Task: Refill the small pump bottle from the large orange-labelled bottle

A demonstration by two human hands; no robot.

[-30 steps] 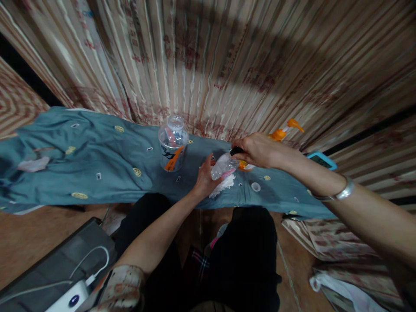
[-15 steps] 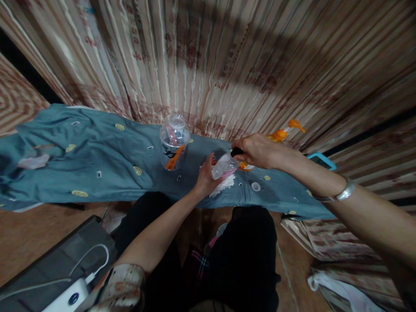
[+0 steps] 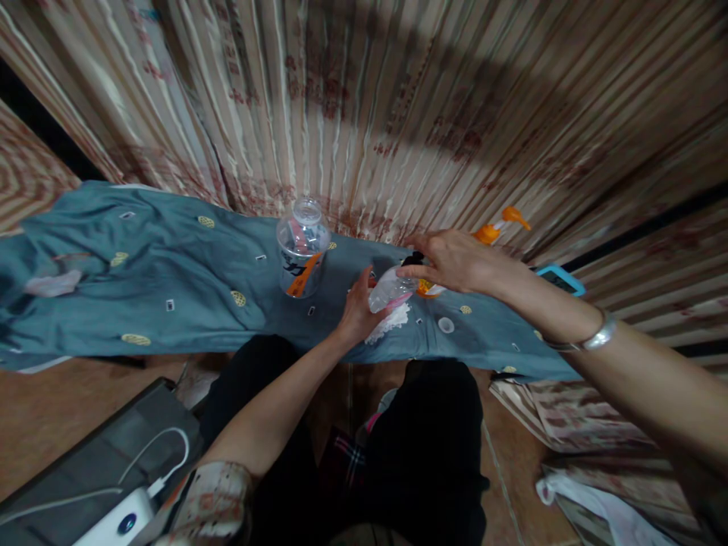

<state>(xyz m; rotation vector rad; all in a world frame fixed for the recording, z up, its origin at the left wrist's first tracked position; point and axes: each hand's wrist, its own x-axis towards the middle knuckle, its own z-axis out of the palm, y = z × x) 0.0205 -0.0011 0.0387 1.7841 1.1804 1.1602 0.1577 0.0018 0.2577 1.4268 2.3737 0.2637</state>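
My left hand [image 3: 358,309] is wrapped around a small clear plastic bottle [image 3: 391,288], which lies tilted with its black top [image 3: 414,259] toward the upper right. My right hand [image 3: 449,259] has its thumb and fingers around that black top. White lacy paper or cloth [image 3: 392,324] lies under the bottle on the teal cloth [image 3: 193,303]. Behind my right hand stands an orange pump bottle [image 3: 487,233], its body mostly hidden. A small round translucent cap [image 3: 447,324] lies to the right of the bottle.
A large clear plastic jar [image 3: 303,262] with an orange and black label stands left of my hands. A blue-framed device [image 3: 560,279] is at the right end. A striped curtain [image 3: 364,114] hangs behind the cloth. A white power bank [image 3: 119,519] with a cable is at lower left.
My right hand's fingers have shifted and loosened around the black top, with the upper fingers lifted more. My left hand and the bottle stay nearly in place.
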